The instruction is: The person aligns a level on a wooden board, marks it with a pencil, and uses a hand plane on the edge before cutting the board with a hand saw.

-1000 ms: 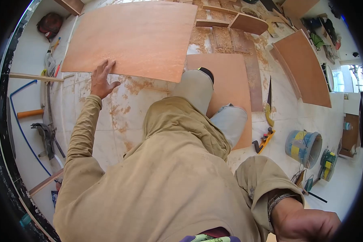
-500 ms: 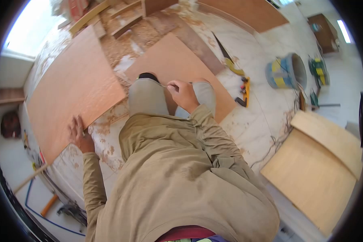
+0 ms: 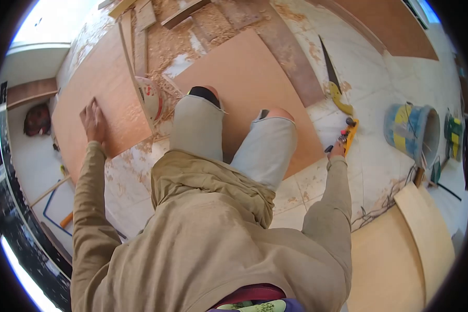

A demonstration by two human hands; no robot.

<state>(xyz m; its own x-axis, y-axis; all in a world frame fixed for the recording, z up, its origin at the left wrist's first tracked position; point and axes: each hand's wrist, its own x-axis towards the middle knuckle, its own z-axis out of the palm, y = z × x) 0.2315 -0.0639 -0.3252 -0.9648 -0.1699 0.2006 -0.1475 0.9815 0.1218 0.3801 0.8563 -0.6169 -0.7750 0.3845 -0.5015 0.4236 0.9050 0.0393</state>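
My left hand (image 3: 94,124) lies on the face of a reddish plywood sheet (image 3: 112,93), its fingers stretched out. The sheet's right edge stands off the floor, with a white bucket with red lettering (image 3: 150,98) partly showing beside it. Out to the right, my right hand (image 3: 338,150) is closed around the rear handle of a yellow hand plane (image 3: 352,135), which rests on the tiles. The hand covers most of that handle. My knees are over a second plywood sheet (image 3: 255,78) on the floor.
A handsaw with a yellow handle (image 3: 339,98) lies just beyond the plane. Farther right stand a blue bucket (image 3: 408,130) and pale boards (image 3: 385,255), with cables (image 3: 385,205) between them. Wood strips (image 3: 184,13) and shavings cover the floor ahead.
My right hand has moved from above my knees out to the plane and taken its handle. My left hand has slid farther up the sheet, whose edge now reveals the white bucket.
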